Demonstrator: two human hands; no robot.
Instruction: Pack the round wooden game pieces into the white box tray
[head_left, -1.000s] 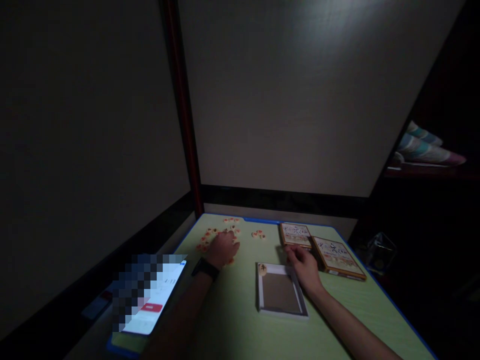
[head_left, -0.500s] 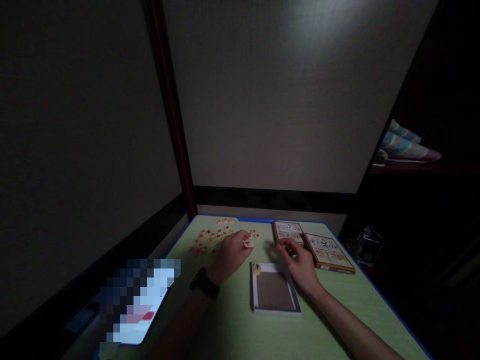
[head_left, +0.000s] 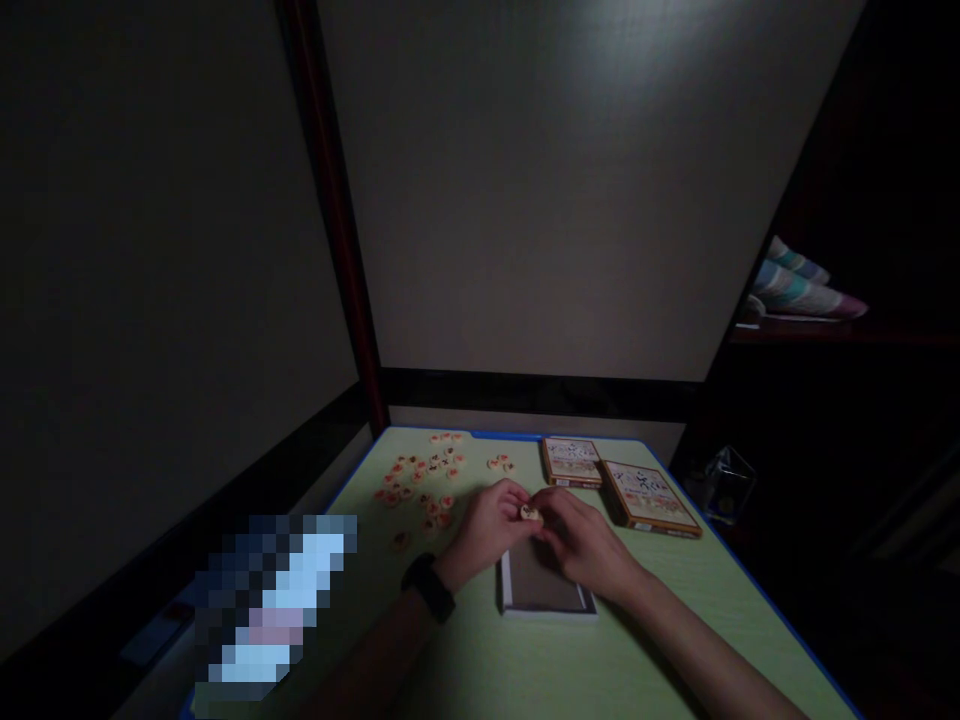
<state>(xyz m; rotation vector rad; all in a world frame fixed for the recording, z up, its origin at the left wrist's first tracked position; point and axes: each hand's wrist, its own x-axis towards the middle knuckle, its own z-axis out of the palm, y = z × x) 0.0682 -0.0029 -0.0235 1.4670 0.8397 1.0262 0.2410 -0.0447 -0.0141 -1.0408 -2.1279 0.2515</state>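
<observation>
Both my hands meet over the far end of a shallow white-rimmed box [head_left: 544,590] with a brown bottom. Between their fingertips is a round pale xiangqi piece [head_left: 530,513] with a dark character. My left hand [head_left: 491,525], with a dark watch on the wrist, pinches it from the left. Closed fingers of my right hand [head_left: 581,540] grip its right side. The box's far corners are hidden behind my hands. To the left lie several loose xiangqi pieces [head_left: 445,461] with red or dark characters, and a small group [head_left: 500,463] lies beyond my left hand.
Two printed flat boxes [head_left: 651,495] lie at the right of the green table [head_left: 645,640]. A lit, pixelated screen [head_left: 281,610] is at the left edge. A wall panel [head_left: 525,220] stands behind the table, and a clear container [head_left: 727,485] is off its right side.
My left hand has moved right and nearer with the piece. My right hand has moved left to meet it, and its fingers now touch the piece. The view has shifted slightly.
</observation>
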